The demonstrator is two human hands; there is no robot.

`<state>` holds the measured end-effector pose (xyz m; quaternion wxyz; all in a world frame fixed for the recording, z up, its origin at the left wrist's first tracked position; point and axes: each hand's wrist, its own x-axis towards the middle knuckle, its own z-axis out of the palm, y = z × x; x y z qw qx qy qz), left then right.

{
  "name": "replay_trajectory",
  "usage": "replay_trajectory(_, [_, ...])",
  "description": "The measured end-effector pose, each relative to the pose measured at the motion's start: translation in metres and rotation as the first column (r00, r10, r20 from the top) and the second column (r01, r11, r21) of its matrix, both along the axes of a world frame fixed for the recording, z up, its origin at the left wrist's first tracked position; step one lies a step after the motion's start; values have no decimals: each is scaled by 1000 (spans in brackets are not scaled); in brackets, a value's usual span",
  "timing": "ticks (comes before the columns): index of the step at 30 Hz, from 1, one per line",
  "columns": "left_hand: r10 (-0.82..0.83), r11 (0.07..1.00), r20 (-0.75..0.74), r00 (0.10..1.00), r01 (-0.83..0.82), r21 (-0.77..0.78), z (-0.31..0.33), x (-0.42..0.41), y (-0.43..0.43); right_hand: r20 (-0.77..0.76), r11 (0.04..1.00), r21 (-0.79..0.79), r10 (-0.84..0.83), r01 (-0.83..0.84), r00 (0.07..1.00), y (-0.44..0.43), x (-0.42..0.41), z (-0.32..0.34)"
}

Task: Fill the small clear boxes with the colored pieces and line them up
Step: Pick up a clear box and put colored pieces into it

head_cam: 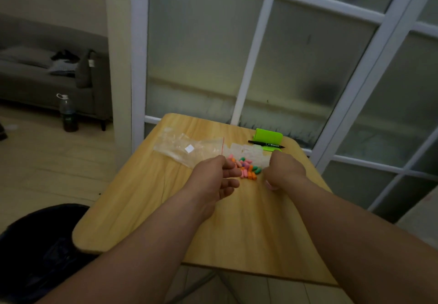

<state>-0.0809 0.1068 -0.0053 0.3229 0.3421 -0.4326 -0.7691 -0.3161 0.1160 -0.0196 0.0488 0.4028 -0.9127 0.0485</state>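
Many oblong colored pieces heaped, axes mixed | clear boxes row left-right | left hand loose | right hand grip unclear

pieces piled on table; bag just left of pile, boxes just behind pile, pen behind boxes, stand behind pen

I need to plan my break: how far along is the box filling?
Early. Done: the colored pieces lie in a loose pile on the table, with the clear boxes roughly rowed behind them. In hand: left hand and right hand flank the pile; the right is curled, around what I cannot tell. Left: most pieces are loose, and no colour shows in the boxes.
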Motion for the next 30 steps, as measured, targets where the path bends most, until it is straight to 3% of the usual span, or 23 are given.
replay_trajectory(3, [-31,999,25,999,32,-36,-2,-1,6,90,982,-186,34,-17,995,13,3,8])
replay_trajectory(5, [-58,991,67,996,66,-116,-5,-2,10,260,928,-373,118,-13,958,29,16,17])
replay_trajectory(8, [-74,960,129,989,106,-261,-5,-2,17,590,802,-587,329,111,738,60,47,25])
replay_trajectory(15, [-225,817,271,936,332,-472,-4,-5,34,807,774,-580,503,253,311,100,82,0])
replay_trajectory(17, [-237,800,285,929,353,-486,-2,-5,40,808,754,-589,538,290,240,108,80,-6])
replay_trajectory(22, [-195,770,344,918,361,-526,-1,-5,36,799,732,-591,587,339,126,112,87,-7])
replay_trajectory(30, [-241,743,373,896,418,-523,-14,13,20,834,791,-552,534,264,143,102,88,-7])
